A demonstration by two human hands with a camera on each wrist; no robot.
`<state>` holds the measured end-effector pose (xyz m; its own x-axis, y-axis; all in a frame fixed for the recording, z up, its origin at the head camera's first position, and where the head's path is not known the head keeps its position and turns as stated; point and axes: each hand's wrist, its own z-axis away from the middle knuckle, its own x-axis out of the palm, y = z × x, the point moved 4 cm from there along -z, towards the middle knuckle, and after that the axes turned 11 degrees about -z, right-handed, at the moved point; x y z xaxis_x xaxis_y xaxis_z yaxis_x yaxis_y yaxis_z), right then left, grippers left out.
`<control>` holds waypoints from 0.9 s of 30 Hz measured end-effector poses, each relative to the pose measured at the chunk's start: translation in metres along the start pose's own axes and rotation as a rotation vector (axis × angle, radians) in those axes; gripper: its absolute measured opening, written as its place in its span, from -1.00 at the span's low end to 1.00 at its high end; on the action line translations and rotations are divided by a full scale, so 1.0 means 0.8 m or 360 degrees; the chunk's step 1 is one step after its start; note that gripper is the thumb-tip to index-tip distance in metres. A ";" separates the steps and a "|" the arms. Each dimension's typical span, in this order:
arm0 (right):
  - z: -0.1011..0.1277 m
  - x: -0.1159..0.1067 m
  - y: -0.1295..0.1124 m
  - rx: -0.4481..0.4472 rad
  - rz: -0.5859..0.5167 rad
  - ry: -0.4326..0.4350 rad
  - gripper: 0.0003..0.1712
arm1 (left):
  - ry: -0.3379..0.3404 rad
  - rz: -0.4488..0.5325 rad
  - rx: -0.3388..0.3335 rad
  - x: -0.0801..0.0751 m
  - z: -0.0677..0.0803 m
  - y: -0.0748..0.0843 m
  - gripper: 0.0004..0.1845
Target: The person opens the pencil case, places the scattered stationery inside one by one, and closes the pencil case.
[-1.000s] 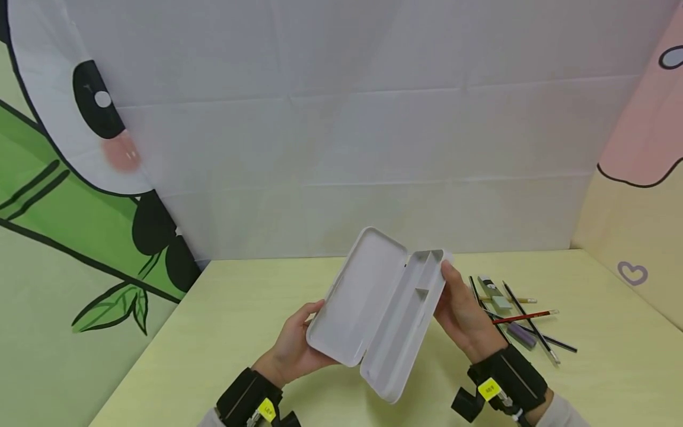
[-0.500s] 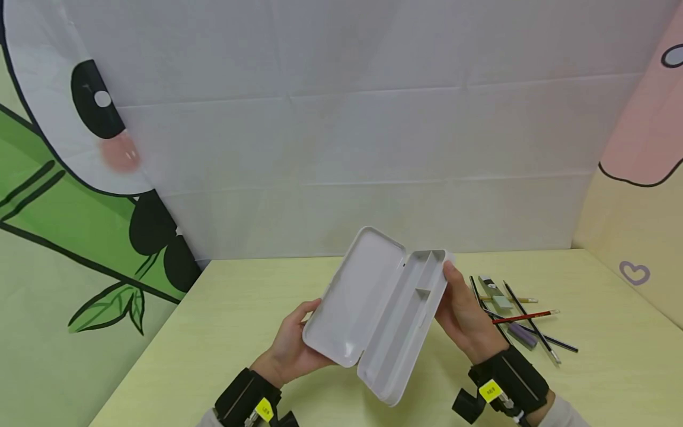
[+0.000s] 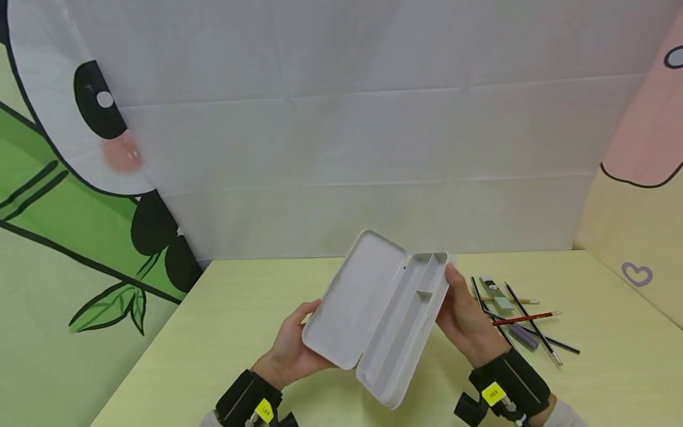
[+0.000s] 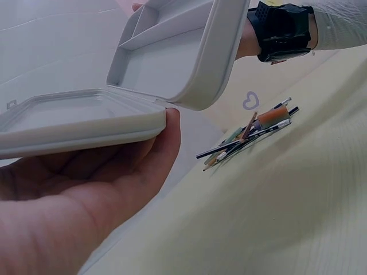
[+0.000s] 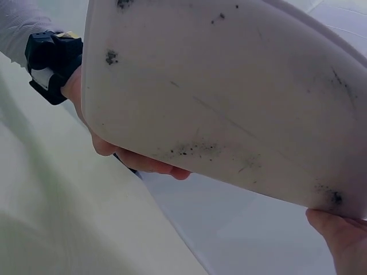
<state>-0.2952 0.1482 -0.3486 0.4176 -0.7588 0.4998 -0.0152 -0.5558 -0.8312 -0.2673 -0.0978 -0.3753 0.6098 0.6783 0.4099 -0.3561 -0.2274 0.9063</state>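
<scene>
An open white plastic pencil case is held tilted above the table. Its flat lid lies to the left, and the divided tray, with nothing in it, to the right. My left hand grips the lid's lower left edge, thumb at the rim and fingers beneath, as the left wrist view also shows. The right hand holds the tray's upper right side; its fingers behind the case are hidden in the head view. From the right wrist, the case's underside shows dark smudges and scratches.
On the pale yellow table, right of the case, several pencils lie crossed in a heap. Among them are a green packet, a pale green block and a purple cylinder. A white backdrop stands behind.
The case and both hands stay almost in place; the case has shifted very slightly down. Both grips look the same, and the heap of pencils has not been disturbed.
</scene>
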 end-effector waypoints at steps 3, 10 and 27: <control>0.001 0.000 0.001 0.0000 -0.0021 -0.0016 -0.30 | 0.0015 0.0003 -0.0011 0.001 0.000 0.000 -0.49; 0.003 0.001 0.003 0.0008 -0.0086 -0.0046 -0.37 | 0.0042 0.0028 -0.0036 -0.001 0.001 -0.003 -0.49; 0.005 0.001 0.010 0.0037 -0.0184 0.0036 -0.40 | -0.0074 0.0106 -0.0031 -0.005 0.001 -0.010 -0.47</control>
<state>-0.2918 0.1448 -0.3557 0.3949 -0.6978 0.5977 0.0532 -0.6321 -0.7731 -0.2669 -0.0993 -0.3839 0.6165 0.6287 0.4740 -0.4104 -0.2571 0.8749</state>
